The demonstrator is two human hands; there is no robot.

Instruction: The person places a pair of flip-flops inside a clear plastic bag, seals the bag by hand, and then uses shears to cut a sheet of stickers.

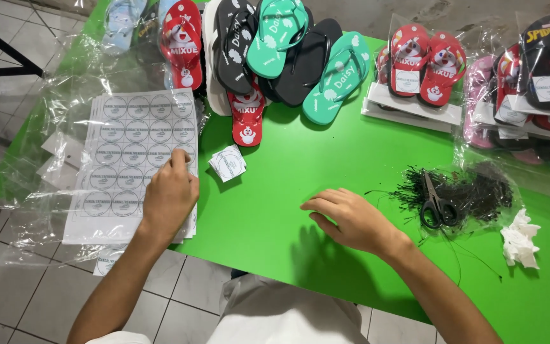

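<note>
My left hand [169, 196] rests on a stack of white sticker sheets [128, 159] printed with round labels, its fingertips pinched at a label near the sheet's right edge. My right hand [345, 218] lies flat and empty on the green table [268, 204], fingers spread and pointing left. A small pile of cut white labels [228, 163] sits on the table just right of the sheets, between the two hands.
Loose flip-flops [275, 57] in red, black and teal are heaped at the back. Bagged pairs [418, 70] stand at the back right. Black scissors [436, 204] lie on a bundle of black ties [466, 191], beside crumpled white paper [520, 239]. Clear plastic bags [39, 127] hang off the left edge.
</note>
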